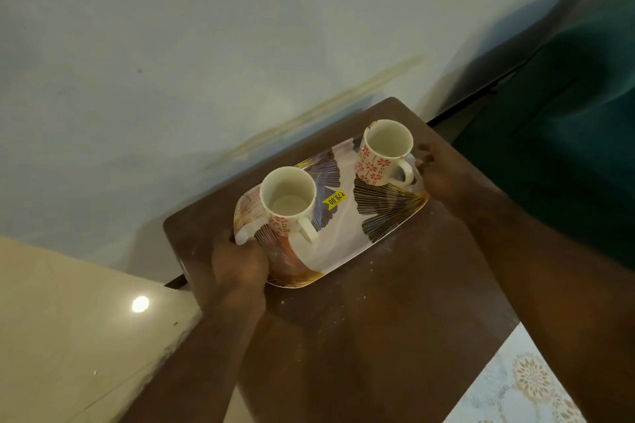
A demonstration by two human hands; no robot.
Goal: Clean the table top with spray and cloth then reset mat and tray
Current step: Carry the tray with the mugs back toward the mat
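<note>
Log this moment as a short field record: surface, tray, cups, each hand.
surface: brown table top, pale specks on it
tray: patterned tray, yellow price sticker near its middle
cups: two mugs, near one, far one, upright, look empty
left hand: grips tray's near end
right hand: grips tray's far end

There is 1 view, from a camera worn on the person's head, looking forward and steeply down over both forearms. It sits close above the brown surface (395,302), which fills the lower middle of the frame, turned so its edges run diagonally. The wide-angle lens bends the wall (206,45) across the upper half, with floor (68,319) at the lower left and a dark green seat (567,130) at the right edge
</note>
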